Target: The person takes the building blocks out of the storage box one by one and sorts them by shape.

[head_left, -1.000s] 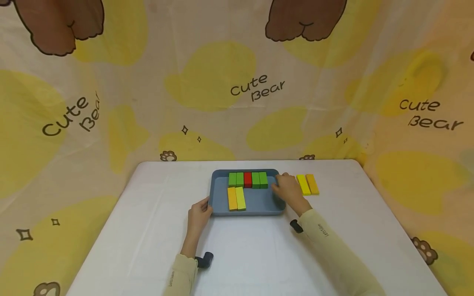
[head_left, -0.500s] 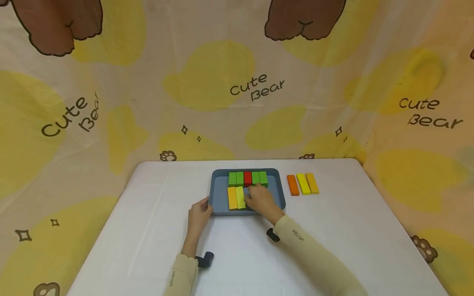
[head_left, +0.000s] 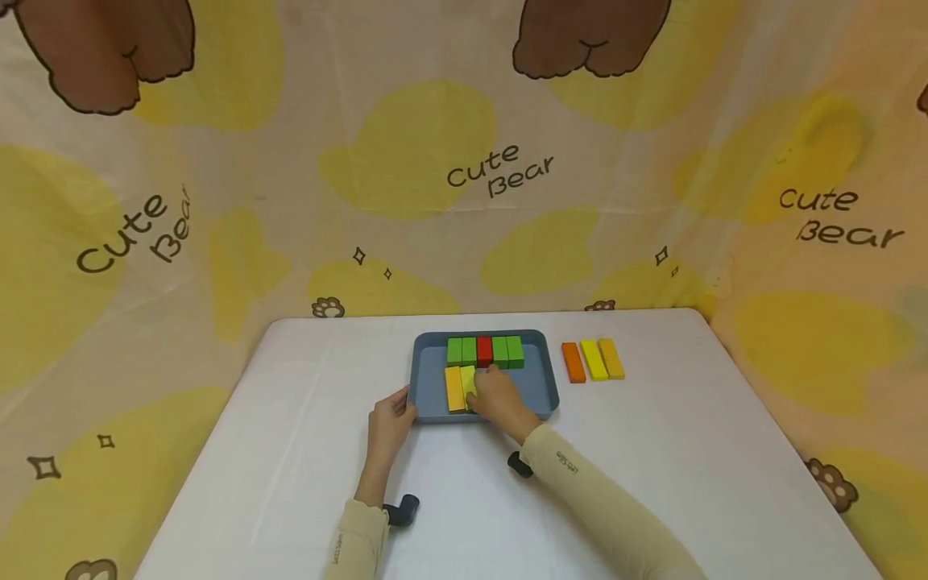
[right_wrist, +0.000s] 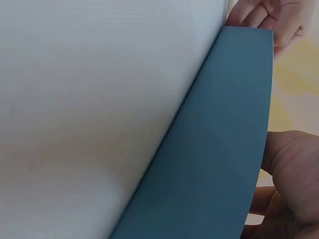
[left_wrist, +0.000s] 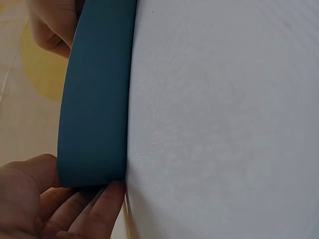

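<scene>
My left hand (head_left: 389,420) holds the blue-grey tray (head_left: 428,411) at its front left corner. In the left wrist view the thumb lies at the tray's upper edge and the fingers (left_wrist: 104,209) at its lower edge. Inside the tray, my right hand (head_left: 500,399) is at a light yellow block (head_left: 468,377), thumb and fingers pinching its right side and covering part of it. A yellow-orange block (head_left: 454,389) lies against that block on the left. The right wrist view shows the tray's outer wall (right_wrist: 214,119) with the right hand's fingers partly hidden behind it.
Along the tray's back stand several green blocks (head_left: 461,349) with a red block (head_left: 484,350) among them. On the white table (head_left: 652,451), right of the tray, lie an orange block (head_left: 573,362), a yellow block (head_left: 594,360) and an amber block (head_left: 611,358). A printed curtain (head_left: 406,242) surrounds the table.
My right hand has moved left from the tray's right edge to the light yellow block. The orange block, earlier hidden behind that hand, now shows on the table. My left hand stays put.
</scene>
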### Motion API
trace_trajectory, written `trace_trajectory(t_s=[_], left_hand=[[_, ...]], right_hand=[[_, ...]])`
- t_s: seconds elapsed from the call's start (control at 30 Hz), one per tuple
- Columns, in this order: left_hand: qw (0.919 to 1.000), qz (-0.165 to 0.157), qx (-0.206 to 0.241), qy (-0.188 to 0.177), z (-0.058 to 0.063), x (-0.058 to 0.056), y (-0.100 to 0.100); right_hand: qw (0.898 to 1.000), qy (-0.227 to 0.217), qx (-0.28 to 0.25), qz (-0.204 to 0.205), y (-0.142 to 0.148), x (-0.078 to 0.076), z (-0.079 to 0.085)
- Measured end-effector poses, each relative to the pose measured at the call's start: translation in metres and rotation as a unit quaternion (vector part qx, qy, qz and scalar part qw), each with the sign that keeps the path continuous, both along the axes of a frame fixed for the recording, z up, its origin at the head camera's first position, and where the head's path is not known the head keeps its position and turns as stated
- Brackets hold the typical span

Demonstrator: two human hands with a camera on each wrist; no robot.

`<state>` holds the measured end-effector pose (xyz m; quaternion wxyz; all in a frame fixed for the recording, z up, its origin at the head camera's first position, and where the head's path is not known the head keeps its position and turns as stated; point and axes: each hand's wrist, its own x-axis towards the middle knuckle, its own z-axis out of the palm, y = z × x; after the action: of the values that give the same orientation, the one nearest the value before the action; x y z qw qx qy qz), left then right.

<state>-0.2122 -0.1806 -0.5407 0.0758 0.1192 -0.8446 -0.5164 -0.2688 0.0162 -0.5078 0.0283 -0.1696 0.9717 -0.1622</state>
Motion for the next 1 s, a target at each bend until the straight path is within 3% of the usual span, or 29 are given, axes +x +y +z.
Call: trace_trajectory(t_s=[0.23, 1.0], left_hand=[[1.0000, 0.002, 0.002, -0.003, -0.0021, 0.0006, -0.0004], [1.0000, 0.001, 0.002, 0.006, -0.0014, -0.0001, 0.0010]], right_hand=[[1.000, -0.019, -0.021, -0.001, -0.0025, 0.0011, 0.0033], [0.999, -0.020, -0.032, 0.006, -0.0096, -0.0013, 0.0050]])
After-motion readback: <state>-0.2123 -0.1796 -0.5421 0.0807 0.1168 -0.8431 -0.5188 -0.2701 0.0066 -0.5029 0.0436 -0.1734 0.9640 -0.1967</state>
